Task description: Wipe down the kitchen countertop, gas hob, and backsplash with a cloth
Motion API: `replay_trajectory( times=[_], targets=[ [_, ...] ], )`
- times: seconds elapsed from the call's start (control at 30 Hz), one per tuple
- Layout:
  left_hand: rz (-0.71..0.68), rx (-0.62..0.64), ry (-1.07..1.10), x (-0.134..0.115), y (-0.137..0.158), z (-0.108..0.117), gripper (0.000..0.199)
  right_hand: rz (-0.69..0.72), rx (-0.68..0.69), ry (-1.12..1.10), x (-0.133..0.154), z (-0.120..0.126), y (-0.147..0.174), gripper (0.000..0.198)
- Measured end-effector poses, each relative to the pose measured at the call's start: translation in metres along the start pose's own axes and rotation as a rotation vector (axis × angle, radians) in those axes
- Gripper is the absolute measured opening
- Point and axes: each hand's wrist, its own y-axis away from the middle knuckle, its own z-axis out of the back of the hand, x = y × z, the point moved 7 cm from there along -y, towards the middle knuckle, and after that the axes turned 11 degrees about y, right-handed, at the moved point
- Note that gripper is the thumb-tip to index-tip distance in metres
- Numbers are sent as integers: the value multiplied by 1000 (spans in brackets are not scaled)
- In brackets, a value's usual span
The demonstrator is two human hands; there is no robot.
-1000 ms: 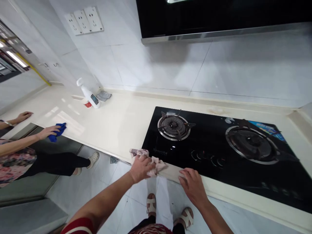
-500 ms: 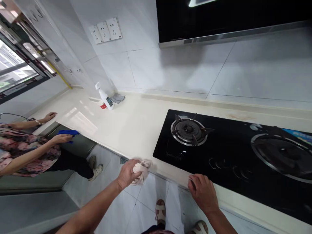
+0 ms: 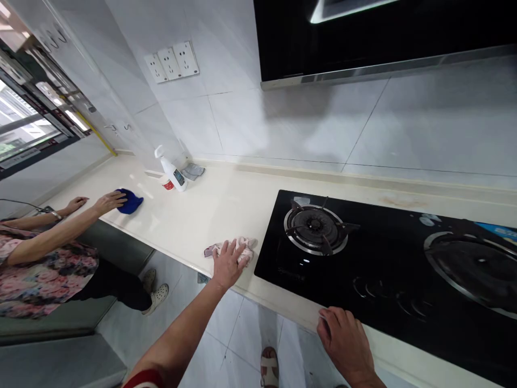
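My left hand presses a pale, pinkish cleaning cloth flat on the cream countertop, just left of the gas stove. Its fingers are spread over the crumpled cloth, and part of the cloth is hidden under the palm. My right hand rests at the counter's front edge, below the stove knobs, its fingers loosely curled with nothing visible in them. The black glass gas stove has a burner close to my left hand.
At the left, a co-worker's hand lies on a blue cloth on the counter. A white spray bottle, a red-and-white cup and a grey cloth stand near the wall. The range hood hangs above the stove.
My left hand has gone from the counter's front edge up onto its top, spreading over the cloth. The co-worker's blue cloth has moved onto the counter. My right hand stays near the stove's front.
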Motion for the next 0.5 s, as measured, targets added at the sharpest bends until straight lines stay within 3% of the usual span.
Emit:
replay_trajectory(
  times=[0.2, 0.27, 0.37, 0.5],
  targets=[
    [-16, 43, 59, -38, -99, -19, 50, -12, 21, 51, 2, -3, -1, 11],
    [1, 37, 75, -47, -116, -24, 49, -12, 26, 49, 2, -2, -1, 12],
    [4, 11, 96, -49, -103, -22, 46, -9, 30, 46, 1, 0, -2, 12],
    [-18, -22, 111, -38, -27, -5, 37, -8, 36, 36, 1, 1, -3, 10]
  ],
)
